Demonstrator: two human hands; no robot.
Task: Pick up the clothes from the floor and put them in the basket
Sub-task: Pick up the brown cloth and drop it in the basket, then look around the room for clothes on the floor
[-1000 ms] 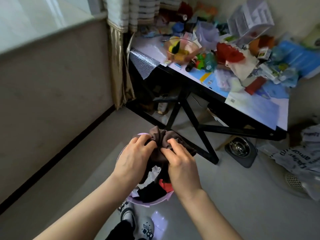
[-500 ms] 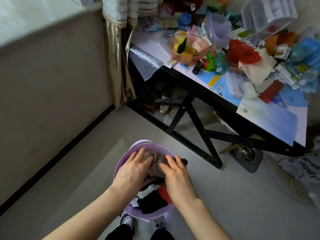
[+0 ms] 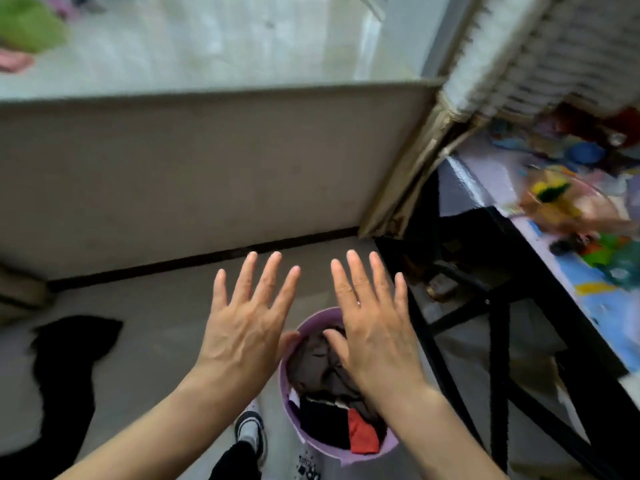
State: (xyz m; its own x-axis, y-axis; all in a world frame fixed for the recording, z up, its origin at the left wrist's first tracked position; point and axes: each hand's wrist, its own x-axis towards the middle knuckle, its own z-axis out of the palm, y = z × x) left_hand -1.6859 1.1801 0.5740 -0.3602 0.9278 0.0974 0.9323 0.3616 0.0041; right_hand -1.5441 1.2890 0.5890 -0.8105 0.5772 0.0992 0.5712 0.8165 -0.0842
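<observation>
A round purple basket (image 3: 313,322) stands on the floor at my feet. A brown garment (image 3: 311,363) lies on top inside it, above black and red clothes (image 3: 360,434). My left hand (image 3: 247,323) and my right hand (image 3: 372,323) hover above the basket, palms down, fingers spread wide, holding nothing. The right hand covers part of the basket's far side. A black garment (image 3: 69,362) lies on the floor to the left, apart from both hands.
A black-framed table (image 3: 498,306) with a cluttered top stands close on the right. A low wall (image 3: 207,168) with a dark skirting runs ahead, with a curtain (image 3: 415,174) at its right end. My shoe (image 3: 251,431) is beside the basket.
Both hands let go of the brown garment, which now lies in the basket, and lifted with fingers spread. The view swung left, bringing the black garment on the floor into sight.
</observation>
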